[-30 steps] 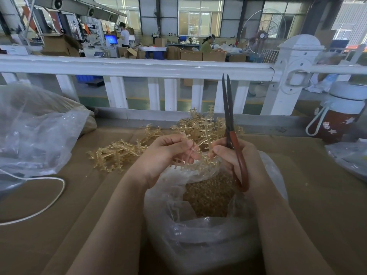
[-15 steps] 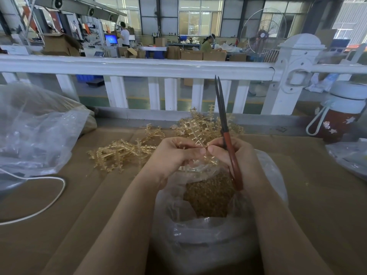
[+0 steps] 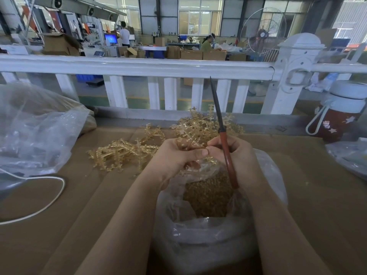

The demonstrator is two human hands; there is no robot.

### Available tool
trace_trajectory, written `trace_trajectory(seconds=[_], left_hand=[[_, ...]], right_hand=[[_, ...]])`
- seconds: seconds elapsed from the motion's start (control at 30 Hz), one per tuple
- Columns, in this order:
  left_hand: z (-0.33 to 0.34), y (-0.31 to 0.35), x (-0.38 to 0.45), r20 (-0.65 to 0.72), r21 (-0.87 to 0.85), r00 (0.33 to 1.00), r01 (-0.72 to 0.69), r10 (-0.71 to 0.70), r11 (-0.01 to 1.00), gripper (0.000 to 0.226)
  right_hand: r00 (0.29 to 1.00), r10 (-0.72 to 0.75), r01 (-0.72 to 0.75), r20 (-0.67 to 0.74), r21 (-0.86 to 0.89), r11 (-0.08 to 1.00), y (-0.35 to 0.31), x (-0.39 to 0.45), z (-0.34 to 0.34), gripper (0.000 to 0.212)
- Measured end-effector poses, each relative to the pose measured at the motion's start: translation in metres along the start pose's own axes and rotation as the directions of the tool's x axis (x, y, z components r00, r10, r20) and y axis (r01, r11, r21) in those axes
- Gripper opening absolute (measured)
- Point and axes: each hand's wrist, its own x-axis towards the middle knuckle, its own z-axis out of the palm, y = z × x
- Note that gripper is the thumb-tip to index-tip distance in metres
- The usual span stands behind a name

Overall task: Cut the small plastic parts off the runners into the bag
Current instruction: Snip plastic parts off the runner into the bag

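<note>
A brown cardboard-covered tabletop (image 3: 59, 225) carries everything, with a white railing (image 3: 139, 66) along its far edge. At the near edge, in the middle, stands the clear plastic bag (image 3: 208, 235), its mouth open upward and its crinkled film cloudy white; inside lies a heap of small amber-gold cut parts (image 3: 206, 197), fine and granular in look. Behind it, toward the far edge, the uncut runners (image 3: 123, 153) sprawl in two loose piles: translucent golden-yellow plastic sticks with short side stubs like fish bones, the taller pile just behind the hands. A second, larger clear bag (image 3: 33, 132) slumps at the left edge, a white cord (image 3: 49, 199) curling in front of it. A dark red bottle with a white lid (image 3: 341, 116) stands at the far right corner.

Over the bag's mouth, the left hand (image 3: 178, 155) has its fingers curled round a single runner piece (image 3: 188, 144), thumb pressed across the top. The right hand (image 3: 238, 155) touches it fingertip to fingertip and grips red-handled scissors (image 3: 224, 143), whose dark blades point upward, closed together.
</note>
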Motion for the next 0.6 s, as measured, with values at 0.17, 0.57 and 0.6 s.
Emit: trace_trajectory(seconds=[0.17,0.57,0.6], left_hand=[[-0.006,-0.004,0.003,-0.098,-0.024,0.995,-0.037,0.035,0.999,0.004],[-0.019,-0.003,0.001,-0.133,-0.125,0.975,-0.195,0.178,0.973,0.018],[-0.02,-0.002,0.001,-0.139,-0.11,0.972,-0.207,0.191,0.972,0.02]], right_hand=[[0.999,-0.002,-0.008,-0.041,-0.24,0.971,0.004,0.002,-0.006,0.039],[0.992,-0.084,0.124,0.097,-0.564,0.816,0.009,-0.005,-0.009,0.059],[0.99,-0.085,0.136,0.114,-0.576,0.806,0.01,-0.005,-0.009,0.059]])
